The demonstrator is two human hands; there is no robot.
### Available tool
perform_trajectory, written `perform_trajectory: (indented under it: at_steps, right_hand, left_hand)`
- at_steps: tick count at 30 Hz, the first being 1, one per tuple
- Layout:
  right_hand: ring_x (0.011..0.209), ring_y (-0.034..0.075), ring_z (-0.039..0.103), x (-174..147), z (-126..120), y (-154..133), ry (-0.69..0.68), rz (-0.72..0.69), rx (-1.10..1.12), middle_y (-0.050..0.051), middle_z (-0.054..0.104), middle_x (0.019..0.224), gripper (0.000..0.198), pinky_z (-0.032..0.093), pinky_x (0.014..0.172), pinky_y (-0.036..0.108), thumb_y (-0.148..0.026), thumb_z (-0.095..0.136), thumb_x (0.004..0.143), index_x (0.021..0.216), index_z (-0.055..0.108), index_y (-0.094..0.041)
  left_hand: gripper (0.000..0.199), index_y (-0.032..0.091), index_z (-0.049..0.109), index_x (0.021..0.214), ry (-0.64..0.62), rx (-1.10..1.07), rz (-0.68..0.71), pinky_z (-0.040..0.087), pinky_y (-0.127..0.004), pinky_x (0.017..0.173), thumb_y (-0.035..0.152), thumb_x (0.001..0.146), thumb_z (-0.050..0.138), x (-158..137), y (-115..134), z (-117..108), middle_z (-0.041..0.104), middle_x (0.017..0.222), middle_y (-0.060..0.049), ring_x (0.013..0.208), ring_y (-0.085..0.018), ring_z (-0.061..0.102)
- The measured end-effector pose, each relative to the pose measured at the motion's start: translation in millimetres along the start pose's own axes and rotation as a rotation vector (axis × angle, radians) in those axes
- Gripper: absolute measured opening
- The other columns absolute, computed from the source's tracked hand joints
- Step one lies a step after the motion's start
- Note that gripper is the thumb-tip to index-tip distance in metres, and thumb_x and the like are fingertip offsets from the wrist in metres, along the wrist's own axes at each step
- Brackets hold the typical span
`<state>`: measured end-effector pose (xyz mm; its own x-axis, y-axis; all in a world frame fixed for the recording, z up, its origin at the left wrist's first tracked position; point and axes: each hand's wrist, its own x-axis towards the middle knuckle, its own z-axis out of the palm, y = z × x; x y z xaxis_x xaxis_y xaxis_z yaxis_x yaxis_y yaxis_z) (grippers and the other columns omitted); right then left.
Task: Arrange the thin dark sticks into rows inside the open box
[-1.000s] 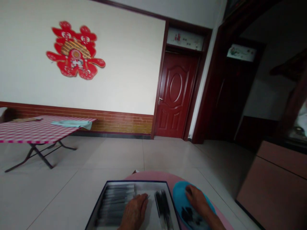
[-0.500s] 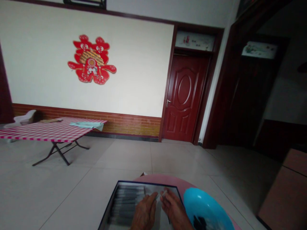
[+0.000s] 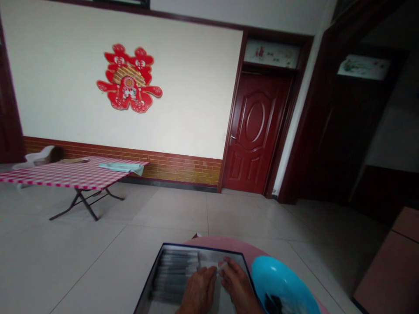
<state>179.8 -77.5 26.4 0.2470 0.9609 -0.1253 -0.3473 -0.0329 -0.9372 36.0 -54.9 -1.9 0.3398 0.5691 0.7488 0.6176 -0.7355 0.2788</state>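
Note:
My left hand [image 3: 199, 288] and my right hand [image 3: 238, 282] are close together above a shallow box [image 3: 203, 247] with a dark blue rim. Between their fingertips is a small whitish, clear-looking piece [image 3: 222, 265], too blurred to name. Both hands have their fingers pressed together around it. In the left part of the box lies a row of several dark, slim items in clear wrapping [image 3: 173, 274]. Right of my right hand stands a blue plastic basin [image 3: 278, 274] with small black pieces [image 3: 273, 303] and clear material inside.
Box and basin rest on a round pink table [image 3: 225, 242]. Farther left on the tiled floor stands a folding table with a red checked cover [image 3: 78, 172], a light green cloth [image 3: 122, 168] on it. A brown cabinet [image 3: 389, 261] is at the right, a red door [image 3: 253, 131] ahead.
The view has shifted slightly. My hands stay over the box, fingertips nearly together, and the whitish piece shows a little larger at my right fingertips.

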Motion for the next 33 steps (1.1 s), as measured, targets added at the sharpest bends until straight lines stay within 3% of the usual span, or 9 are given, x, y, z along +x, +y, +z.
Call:
perform_trajectory:
  at_steps: [14, 21, 27, 33]
  right_hand:
    - [0.094, 0.027, 0.066, 3.3, 1.2, 1.0, 0.032, -0.104, -0.251, 0.007, 0.072, 0.1, 0.044, 0.052, 0.079, 0.036, -0.047, 0.072, 0.062, 0.097, 0.066, -0.021]
    - [0.082, 0.025, 0.065, 4.9, 2.9, 2.5, 0.018, -0.109, -0.243, 0.007, 0.072, 0.089, 0.05, 0.051, 0.072, 0.034, -0.049, 0.074, 0.059, 0.097, 0.067, -0.018]
    - [0.086, 0.023, 0.064, 3.1, 1.2, 3.4, -0.034, -0.068, -0.189, 0.007, 0.071, 0.096, 0.058, 0.05, 0.076, 0.033, -0.056, 0.074, 0.06, 0.103, 0.069, -0.017]
    - [0.099, 0.025, 0.063, 1.6, -3.6, 3.0, -0.097, -0.053, -0.209, 0.009, 0.069, 0.107, 0.051, 0.049, 0.083, 0.033, -0.06, 0.068, 0.067, 0.099, 0.071, -0.02]
  left_hand:
    - [0.042, 0.022, 0.065, 0.093, 0.006, -0.031, -0.039, 0.055, -0.026, 0.061, 0.032, 0.1, 0.025, -3.0, -1.4, 4.8, 0.071, 0.077, -0.006, 0.065, -0.017, 0.069]
    - [0.038, 0.02, 0.063, 0.106, 0.068, -0.122, -0.095, 0.054, -0.029, 0.068, 0.037, 0.1, 0.029, -7.9, -6.1, 14.0, 0.072, 0.087, -0.008, 0.075, -0.019, 0.069]
    - [0.04, 0.02, 0.062, 0.076, -0.146, -0.16, -0.22, 0.05, -0.029, 0.067, 0.034, 0.098, 0.032, -10.6, -11.6, 25.3, 0.067, 0.074, -0.007, 0.07, -0.019, 0.065]
    - [0.036, 0.02, 0.062, 0.082, -0.346, -0.125, -0.274, 0.049, -0.031, 0.068, 0.021, 0.095, 0.028, -10.5, -12.5, 26.4, 0.068, 0.079, -0.007, 0.073, -0.019, 0.064]
